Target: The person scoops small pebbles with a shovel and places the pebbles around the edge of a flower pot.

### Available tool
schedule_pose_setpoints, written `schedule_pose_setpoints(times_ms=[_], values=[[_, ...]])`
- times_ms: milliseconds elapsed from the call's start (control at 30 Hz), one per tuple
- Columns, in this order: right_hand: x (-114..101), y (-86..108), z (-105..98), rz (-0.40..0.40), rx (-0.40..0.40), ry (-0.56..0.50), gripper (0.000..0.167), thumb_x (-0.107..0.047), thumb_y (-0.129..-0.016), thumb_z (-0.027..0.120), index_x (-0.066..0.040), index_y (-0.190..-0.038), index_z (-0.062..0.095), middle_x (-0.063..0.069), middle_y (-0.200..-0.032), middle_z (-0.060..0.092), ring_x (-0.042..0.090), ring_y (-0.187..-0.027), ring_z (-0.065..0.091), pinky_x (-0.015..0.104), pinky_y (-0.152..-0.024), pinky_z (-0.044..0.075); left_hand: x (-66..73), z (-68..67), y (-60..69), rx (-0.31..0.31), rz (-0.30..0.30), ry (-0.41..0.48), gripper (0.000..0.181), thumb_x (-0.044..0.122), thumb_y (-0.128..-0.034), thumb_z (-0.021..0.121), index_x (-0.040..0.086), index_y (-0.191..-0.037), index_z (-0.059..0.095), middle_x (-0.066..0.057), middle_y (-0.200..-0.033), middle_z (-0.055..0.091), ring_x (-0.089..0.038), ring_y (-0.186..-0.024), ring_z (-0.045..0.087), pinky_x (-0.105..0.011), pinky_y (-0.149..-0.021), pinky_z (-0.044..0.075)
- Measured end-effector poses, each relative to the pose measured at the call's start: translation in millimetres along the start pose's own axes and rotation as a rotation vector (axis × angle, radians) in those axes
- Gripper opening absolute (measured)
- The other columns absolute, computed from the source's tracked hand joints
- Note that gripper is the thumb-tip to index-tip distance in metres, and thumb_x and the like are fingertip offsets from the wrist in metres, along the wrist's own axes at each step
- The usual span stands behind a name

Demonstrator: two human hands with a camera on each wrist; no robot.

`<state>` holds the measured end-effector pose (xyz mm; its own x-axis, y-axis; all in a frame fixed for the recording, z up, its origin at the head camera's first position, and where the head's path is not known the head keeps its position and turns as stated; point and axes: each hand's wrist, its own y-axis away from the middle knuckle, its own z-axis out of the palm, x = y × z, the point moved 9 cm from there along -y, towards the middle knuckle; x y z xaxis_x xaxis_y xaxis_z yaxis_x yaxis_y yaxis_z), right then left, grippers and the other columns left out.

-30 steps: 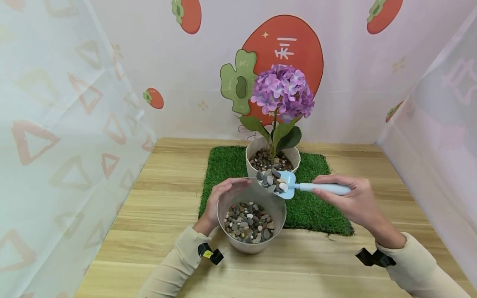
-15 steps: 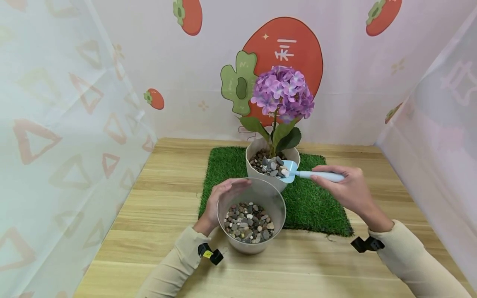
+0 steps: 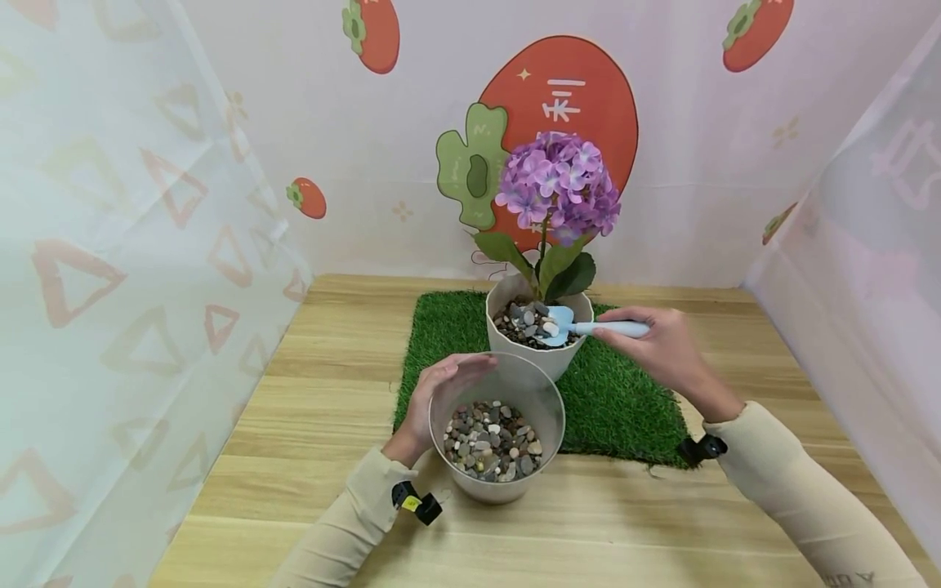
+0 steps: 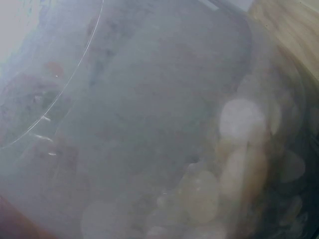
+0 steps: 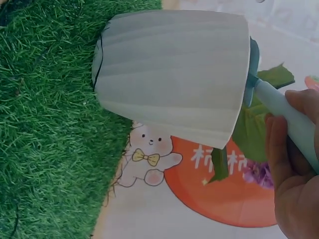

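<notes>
My right hand (image 3: 665,349) grips the handle of a light blue scoop (image 3: 562,324), whose blade carries grey and white pebbles (image 3: 531,317) over the white flower pot (image 3: 529,359). In the right wrist view that hand (image 5: 296,164) holds the handle (image 5: 284,109) beside the pot's rim (image 5: 244,79). Purple flowers (image 3: 562,184) rise from the pot. My left hand (image 3: 430,404) is curved around the left side of a translucent bucket (image 3: 496,490) with pebbles (image 3: 491,441) inside. The left wrist view shows blurred pebbles (image 4: 241,172) through the bucket wall.
A green grass mat (image 3: 625,408) lies under the flower pot on the wooden table (image 3: 309,392). Printed cloth (image 3: 367,147) stands behind the table and along both sides. The bucket is just in front of the pot.
My right hand has carried the loaded scoop away from above the bucket's back rim, back and slightly left, to the pot's opening. The left hand and bucket have stayed in place.
</notes>
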<state>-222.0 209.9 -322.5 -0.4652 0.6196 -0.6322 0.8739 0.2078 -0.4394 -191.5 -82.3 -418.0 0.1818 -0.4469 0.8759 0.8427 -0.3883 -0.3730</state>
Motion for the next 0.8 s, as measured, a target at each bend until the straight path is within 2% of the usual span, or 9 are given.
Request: schedule_pose_setpoints(times_ms=[167, 500, 800], values=[[-6, -8.5, 16, -0.034, -0.097, 0.053, 0.017, -0.019, -0.091, 0.084, -0.008, -0.104, 0.083, 0.003, -0.059, 0.064, -0.001, -0.040, 0.038, 0.019, -0.035, 0.034, 0.6, 0.1, -1.1, -0.004, 0.010, -0.001, 0.051, 0.015, -0.1095, 0.028, -0.019, -0.140, 0.051, -0.014, -0.141, 0.069, -0.024, -0.135, 0.064, -0.040, -0.126, 0.043], [-17, -16.7, 27, -0.076, -0.207, 0.078, 0.017, -0.018, -0.091, 0.083, -0.007, -0.104, 0.082, 0.007, -0.075, 0.078, 0.002, -0.040, 0.046, 0.017, -0.036, 0.038, -1.4, -0.3, 0.7, 0.003, -0.004, -0.014, 0.052, 0.016, -0.1099, 0.028, -0.020, -0.140, 0.050, -0.021, -0.143, 0.066, -0.027, -0.137, 0.063, -0.040, -0.127, 0.042], [-18, -18.4, 28, -0.098, -0.212, 0.094, 0.017, -0.015, -0.092, 0.082, -0.004, -0.105, 0.082, 0.012, -0.082, 0.079, 0.004, -0.045, 0.052, 0.017, -0.038, 0.043, 0.0, -0.1, 0.9, -0.002, -0.003, -0.016, 0.052, 0.016, -0.1098, 0.028, -0.020, -0.141, 0.049, -0.024, -0.145, 0.064, -0.030, -0.138, 0.062, -0.042, -0.128, 0.041]])
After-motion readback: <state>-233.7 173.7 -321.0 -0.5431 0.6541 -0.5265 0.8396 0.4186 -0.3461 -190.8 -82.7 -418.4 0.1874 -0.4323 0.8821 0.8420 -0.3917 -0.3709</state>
